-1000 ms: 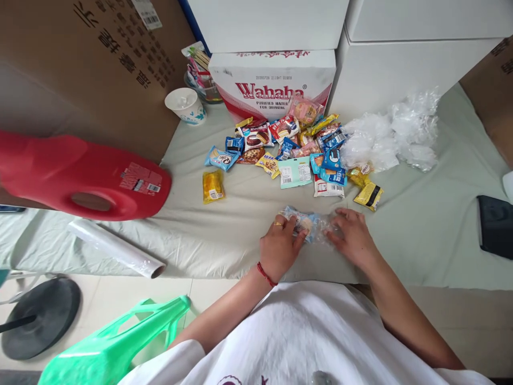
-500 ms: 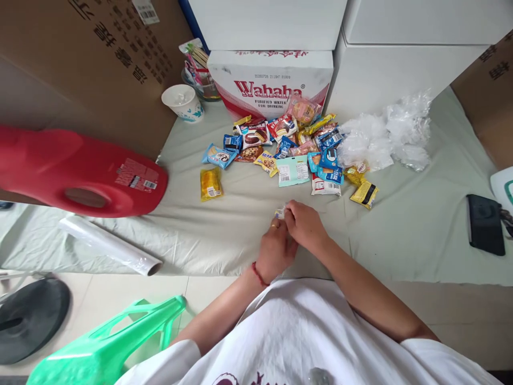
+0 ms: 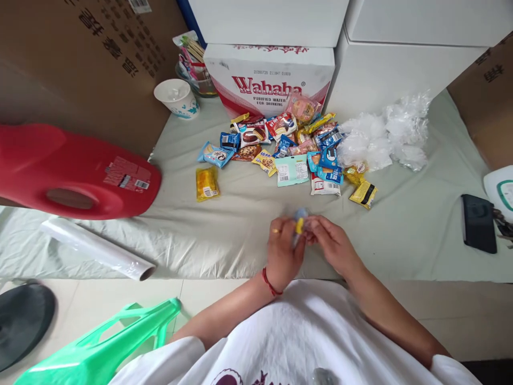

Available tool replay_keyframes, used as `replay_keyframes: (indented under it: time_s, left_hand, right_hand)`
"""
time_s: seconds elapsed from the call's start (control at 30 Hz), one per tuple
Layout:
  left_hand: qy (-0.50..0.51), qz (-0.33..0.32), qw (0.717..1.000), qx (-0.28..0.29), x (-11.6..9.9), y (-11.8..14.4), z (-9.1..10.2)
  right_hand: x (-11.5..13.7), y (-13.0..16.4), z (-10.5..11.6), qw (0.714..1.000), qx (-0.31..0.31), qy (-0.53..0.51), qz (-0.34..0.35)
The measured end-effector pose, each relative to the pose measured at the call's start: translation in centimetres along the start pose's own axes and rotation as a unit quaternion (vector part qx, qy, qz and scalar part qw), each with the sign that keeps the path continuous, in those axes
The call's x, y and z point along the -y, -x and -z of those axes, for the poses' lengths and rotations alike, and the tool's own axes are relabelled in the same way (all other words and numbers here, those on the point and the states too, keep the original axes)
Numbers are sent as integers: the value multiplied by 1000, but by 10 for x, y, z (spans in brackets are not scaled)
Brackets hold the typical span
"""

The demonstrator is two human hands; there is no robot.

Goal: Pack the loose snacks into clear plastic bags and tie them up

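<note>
Close to the front edge of the cloth, my left hand (image 3: 284, 248), with a ring and a red bracelet, pinches a small blue-and-yellow packet (image 3: 300, 224) that looks wrapped in clear plastic. Motion blur hides its exact kind. My right hand (image 3: 331, 240) is closed at the packet's right side, its fingertips on what looks like the clear wrap. Beyond the hands lies a pile of wrapped snacks (image 3: 292, 171). A yellow snack packet (image 3: 207, 183) sits apart on the left, and another yellow packet (image 3: 364, 194) lies on the right.
Crumpled clear plastic balls (image 3: 377, 140) lie right of the snacks, before white boxes. A Wahaba-printed carton (image 3: 244, 80) stands behind. On the left are a paper cup (image 3: 184, 101), red jug (image 3: 132, 160) and film roll (image 3: 100, 247); a phone (image 3: 479, 222) lies far right.
Both hands have shifted right, and the right hand has turned and drawn away from the left. More of the blue-and-yellow packet shows between them. The camera view has moved slightly.
</note>
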State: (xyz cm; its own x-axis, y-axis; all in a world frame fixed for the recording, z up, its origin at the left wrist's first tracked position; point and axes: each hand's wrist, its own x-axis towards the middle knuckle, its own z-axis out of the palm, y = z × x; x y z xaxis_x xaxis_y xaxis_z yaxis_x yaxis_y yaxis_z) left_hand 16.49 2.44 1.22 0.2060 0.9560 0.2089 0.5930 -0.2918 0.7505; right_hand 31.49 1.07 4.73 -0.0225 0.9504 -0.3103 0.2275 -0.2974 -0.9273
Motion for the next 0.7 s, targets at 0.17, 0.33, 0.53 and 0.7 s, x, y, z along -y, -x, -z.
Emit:
replay_keyframes:
  time_s: [0.17, 0.33, 0.53, 0.7]
  left_hand:
    - [-10, -202, 972, 122, -5, 12, -24]
    - [104, -264, 930, 233, 7, 11, -20]
    - [169, -261, 901, 301, 2, -5, 10]
    - [124, -198, 954, 190, 34, 1, 37]
  right_hand:
    - [-22, 26, 20, 958, -44, -257, -122]
    - [-42, 19, 23, 951, -95, -250, -153]
    - [-46, 15, 25, 957, -65, -246, -142]
    - [-45, 32, 105, 963, -210, -159, -54]
